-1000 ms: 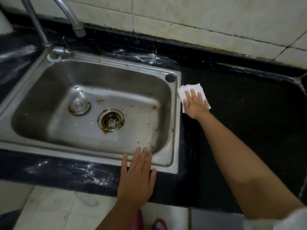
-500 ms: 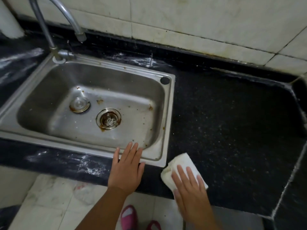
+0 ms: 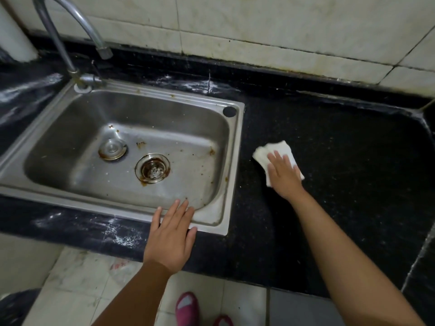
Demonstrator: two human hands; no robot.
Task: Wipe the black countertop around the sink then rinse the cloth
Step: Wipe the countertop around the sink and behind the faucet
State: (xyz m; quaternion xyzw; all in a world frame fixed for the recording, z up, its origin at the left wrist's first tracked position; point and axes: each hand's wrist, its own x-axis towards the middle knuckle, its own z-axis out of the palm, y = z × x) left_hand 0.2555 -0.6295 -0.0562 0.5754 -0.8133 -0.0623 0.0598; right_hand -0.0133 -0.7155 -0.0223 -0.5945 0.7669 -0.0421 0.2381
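Black countertop (image 3: 341, 189) bears white cloth (image 3: 263, 154), sink (image 3: 231, 184).

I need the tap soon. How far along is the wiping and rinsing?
Nothing looks finished. In hand: the right hand presses the white cloth flat on the black countertop right of the sink. Left: white streaks behind and in front of the sink, and rinsing; the tap runs dry.

I count: one sink (image 3: 231, 165), one tap (image 3: 68, 41), one cloth (image 3: 270, 152), two hands, two pink slippers.
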